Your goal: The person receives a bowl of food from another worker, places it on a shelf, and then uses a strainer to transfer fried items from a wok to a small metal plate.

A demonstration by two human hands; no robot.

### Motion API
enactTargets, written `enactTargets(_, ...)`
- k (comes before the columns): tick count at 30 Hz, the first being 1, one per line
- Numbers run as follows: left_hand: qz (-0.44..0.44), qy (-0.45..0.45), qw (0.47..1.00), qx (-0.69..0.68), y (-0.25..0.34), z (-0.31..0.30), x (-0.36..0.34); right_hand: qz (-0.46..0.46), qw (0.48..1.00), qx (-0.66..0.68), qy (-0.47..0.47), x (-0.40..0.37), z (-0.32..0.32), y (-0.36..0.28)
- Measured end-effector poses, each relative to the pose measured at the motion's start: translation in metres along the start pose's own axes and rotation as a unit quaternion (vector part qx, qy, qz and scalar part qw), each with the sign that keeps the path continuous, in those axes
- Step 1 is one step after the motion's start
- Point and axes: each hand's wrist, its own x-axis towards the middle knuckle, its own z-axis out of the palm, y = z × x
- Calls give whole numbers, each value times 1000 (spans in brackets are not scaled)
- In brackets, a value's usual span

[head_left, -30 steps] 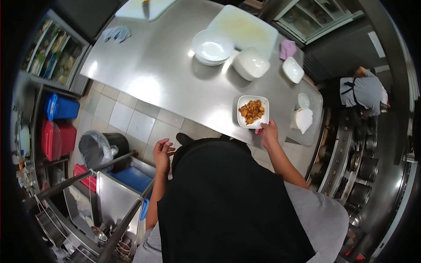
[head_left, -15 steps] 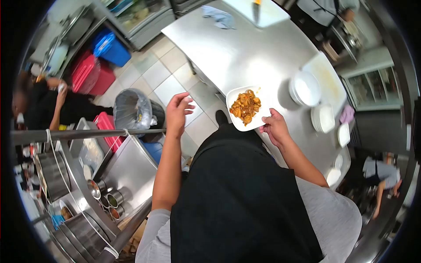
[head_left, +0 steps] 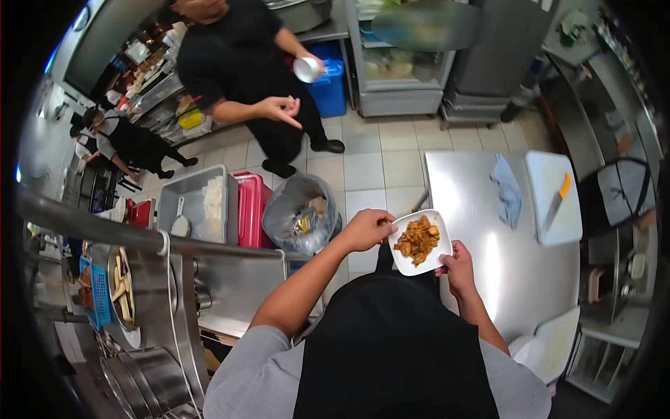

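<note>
A white square plate (head_left: 403, 261) is held level in front of my apron, near the left edge of the steel table. A heap of brown, saucy food in chunks (head_left: 417, 241) lies in its middle. My left hand (head_left: 370, 230) grips the plate's left rim between thumb and fingers. On the opposite side, the lower right corner is pinched by my right hand (head_left: 457, 267). Both hands are closed on the plate, and part of each hand's fingers is hidden under it.
The steel table (head_left: 464, 202) at my right bears a blue cloth (head_left: 507, 192) and a white cutting board (head_left: 558, 167) with a yellow-handled knife (head_left: 556, 202). Ahead left stand a lined trash bin (head_left: 279, 213) and a co-worker (head_left: 237, 63) holding a white container. A metal rail (head_left: 125, 230) runs at my left.
My view has turned left. My left hand, free and apart before, now holds the plate's left rim. The plate has moved off the table's edge area, with my right hand still on it.
</note>
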Motion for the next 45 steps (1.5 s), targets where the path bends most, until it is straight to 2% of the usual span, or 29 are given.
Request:
enactTargets(2, -9, 28, 999, -22, -4, -36, 13, 2, 999, -28, -35, 41, 22, -21)
enactTargets(6, 4, 120, 992, 49, -10, -96, 11, -10, 977, -124, -171, 117, 81, -69)
enactTargets(8, -47, 156, 985, 53, -7, -121, 9, 10, 962, -172, -212, 154, 108, -89)
enactTargets(10, -62, 185, 981, 10, -29, -141, 13, 38, 952, -155, -262, 183, 132, -110)
enactTargets(12, -59, 231, 967, -89, -56, -158, 12, 69, 941, -138, -301, 202, 160, -123)
enactTargets(14, -80, 264, 957, -86, -82, -175, 15, 41, 954, -125, -269, 222, 176, -132)
enactTargets(16, -92, 333, 923, -171, -114, -185, 26, 34, 949, -135, -283, 250, 175, -132)
enactTargets(19, -122, 381, 891, -213, -127, -216, 20, 69, 942, -153, -290, 274, 188, -130)
enactTargets(21, -138, 398, 880, -219, -150, -237, 30, 121, 939, -185, -262, 296, 187, -129)
enactTargets(22, -156, 407, 871, -226, -163, -249, 38, 118, 943, -181, -253, 307, 189, -127)
enactTargets(23, -145, 424, 858, -252, -158, -261, 43, 125, 944, -187, -243, 318, 187, -124)
enactTargets(24, -146, 429, 866, -212, -151, -276, 46, 129, 948, -188, -222, 329, 180, -124)
enactTargets(25, -128, 426, 879, -171, -147, -297, 54, 131, 953, -175, -208, 339, 178, -121)
enactTargets(27, -83, 396, 884, -234, -154, -333, 75, 122, 957, -189, -181, 340, 187, -144)
enactTargets(29, -96, 395, 893, -193, -130, -362, 94, 65, 957, -236, -158, 355, 186, -152)
enactTargets(32, -66, 380, 907, -171, -96, -387, 116, 56, 981, -131, -135, 354, 188, -168)
enactTargets(36, -27, 354, 920, -166, -83, -387, 138, 36, 989, -99, -104, 335, 194, -158)
enactTargets(38, -15, 330, 919, -214, -90, -394, 134, 25, 990, -101, -92, 307, 215, -149)
enactTargets(40, -42, 281, 927, -247, -51, -399, 141, 30, 986, -145, -72, 285, 225, -166)
enactTargets(41, -42, 251, 933, -254, -42, -399, 140, 39, 991, -118, -43, 271, 233, -162)
enactTargets(45, -52, 171, 953, -245, -8, -327, 168, 51, 998, -26, 4, 230, 179, -118)
